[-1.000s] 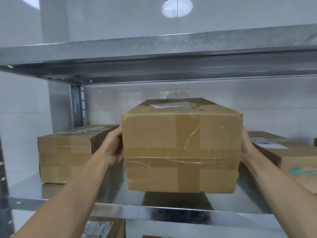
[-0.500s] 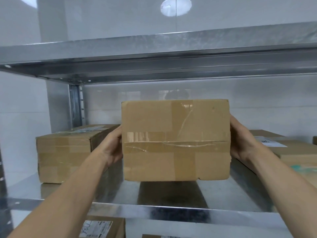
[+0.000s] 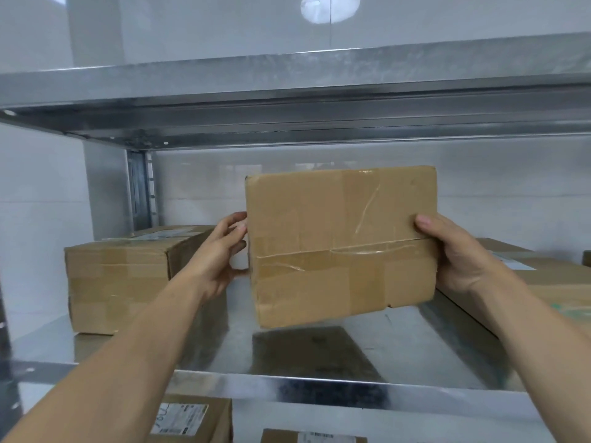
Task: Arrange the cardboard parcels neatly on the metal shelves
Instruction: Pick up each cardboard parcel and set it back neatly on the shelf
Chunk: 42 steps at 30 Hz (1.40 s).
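Since a second ago the box [image 3: 339,244] has come up off the shelf [image 3: 319,388] and been tipped, so its taped face is now towards us and its right side sits a little higher. It hangs in the air above the bare gap between the left parcel [image 3: 128,276] and the right parcel [image 3: 550,282].

The right hand [image 3: 457,254] grips the right edge, thumb hooked over the front. The left hand [image 3: 220,254] has its bent fingers and thumb against the left edge, a lighter hold by the look of it.

To set it down well, I'd firm up that left grip first and level the box. Then lower it square into the gap, its front flush with its neighbours' and clear of both.
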{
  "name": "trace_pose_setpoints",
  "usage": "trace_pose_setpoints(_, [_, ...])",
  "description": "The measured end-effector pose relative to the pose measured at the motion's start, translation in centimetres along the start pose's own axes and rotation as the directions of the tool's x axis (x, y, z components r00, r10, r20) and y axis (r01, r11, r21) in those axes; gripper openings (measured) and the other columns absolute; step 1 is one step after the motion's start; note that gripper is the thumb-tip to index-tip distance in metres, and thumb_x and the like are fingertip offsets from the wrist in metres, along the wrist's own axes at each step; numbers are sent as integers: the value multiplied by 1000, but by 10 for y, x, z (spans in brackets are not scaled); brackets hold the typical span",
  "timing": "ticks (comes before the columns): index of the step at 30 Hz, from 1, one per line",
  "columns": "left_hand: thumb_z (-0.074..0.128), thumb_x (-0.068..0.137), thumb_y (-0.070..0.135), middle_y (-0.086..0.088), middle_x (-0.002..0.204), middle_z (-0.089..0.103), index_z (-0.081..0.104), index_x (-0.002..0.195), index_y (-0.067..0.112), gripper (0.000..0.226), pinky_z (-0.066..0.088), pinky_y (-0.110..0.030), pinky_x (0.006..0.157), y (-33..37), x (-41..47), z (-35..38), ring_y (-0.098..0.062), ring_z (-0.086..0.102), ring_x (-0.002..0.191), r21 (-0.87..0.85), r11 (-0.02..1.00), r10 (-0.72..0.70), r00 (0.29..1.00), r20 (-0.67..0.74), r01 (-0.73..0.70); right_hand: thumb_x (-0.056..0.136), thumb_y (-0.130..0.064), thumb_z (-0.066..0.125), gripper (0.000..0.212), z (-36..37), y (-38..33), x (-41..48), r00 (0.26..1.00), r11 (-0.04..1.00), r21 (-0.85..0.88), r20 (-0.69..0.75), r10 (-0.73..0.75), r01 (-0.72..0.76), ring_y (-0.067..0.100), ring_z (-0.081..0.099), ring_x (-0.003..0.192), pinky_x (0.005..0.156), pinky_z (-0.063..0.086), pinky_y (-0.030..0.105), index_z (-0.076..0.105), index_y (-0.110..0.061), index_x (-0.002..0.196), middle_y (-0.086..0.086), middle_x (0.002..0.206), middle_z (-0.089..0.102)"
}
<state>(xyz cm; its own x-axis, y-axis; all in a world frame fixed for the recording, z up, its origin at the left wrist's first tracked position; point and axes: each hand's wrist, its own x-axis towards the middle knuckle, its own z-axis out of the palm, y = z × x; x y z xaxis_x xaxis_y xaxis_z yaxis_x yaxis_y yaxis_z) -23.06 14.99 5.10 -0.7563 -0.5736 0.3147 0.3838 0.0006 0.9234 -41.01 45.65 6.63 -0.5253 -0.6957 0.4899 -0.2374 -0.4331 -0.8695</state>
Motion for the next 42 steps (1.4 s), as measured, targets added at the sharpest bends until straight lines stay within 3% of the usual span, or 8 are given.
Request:
trace_pose_setpoints(4, [45,109,13,-34,144,39,52,142,23,36,49,-23,52,-7,5,1,-11,67,83,-25,999,33,991,-127,-36,34,-58,99,63,-16,8,4,992,977,211,-124,39,-12,26,35,70,72,31,31,80,-25,85,13,82,42])
trace_pose_setpoints(8, [47,108,13,-21,162,27,27,160,22,57,53,-32,82,-7,8,0,-34,29,149,-48,998,-57,989,-140,51,49,-49,97,47,-26,14,4,990,959,281,-139,8,31,29,41,71,74,38,30,79,-23,85,16,83,48])
trace_pose_setpoints(10, [49,106,12,-22,160,29,23,161,17,61,49,-33,84,-4,5,-3,-34,17,150,-63,994,-93,988,-127,85,71,-36,77,19,-20,8,-3,990,953,299,-138,-10,51,27,67,77,81,59,32,84,-20,79,11,84,72])
trace_pose_setpoints(15, [48,107,21,-10,136,65,51,146,12,41,40,-43,113,1,4,-20,-29,51,137,57,993,-94,989,-114,101,101,-29,50,49,-24,7,-5,963,940,332,-270,13,81,11,76,71,57,62,31,83,-23,65,-3,79,79])
trace_pose_setpoints(19, [42,109,21,0,85,76,68,106,13,27,48,-34,89,8,-3,-17,-18,65,87,94,995,-29,996,-89,37,54,-41,93,40,-30,12,-4,980,942,334,-194,31,37,18,77,92,68,64,39,86,-22,89,3,105,79])
trace_pose_setpoints(28, [57,92,17,-8,107,69,54,106,16,14,44,-37,80,14,-14,-30,-23,61,94,25,999,-28,999,40,27,75,-49,72,33,-38,13,4,930,1000,29,-367,9,2,19,56,88,84,46,42,77,-35,104,-6,90,68])
trace_pose_setpoints(34, [48,87,8,-7,115,71,51,127,18,41,56,-39,80,14,-19,-24,-23,69,96,-123,991,-41,995,95,52,101,-50,57,41,-40,24,19,835,986,-64,-542,93,-151,26,62,106,87,51,43,61,-30,137,6,127,69])
trace_pose_setpoints(42, [54,89,35,-14,116,64,67,121,11,42,52,-49,101,18,-26,-16,-30,64,106,-171,980,-80,989,122,101,104,-5,46,30,-20,23,13,871,962,-172,-479,108,-213,20,61,56,53,52,27,55,-12,76,-1,54,63])
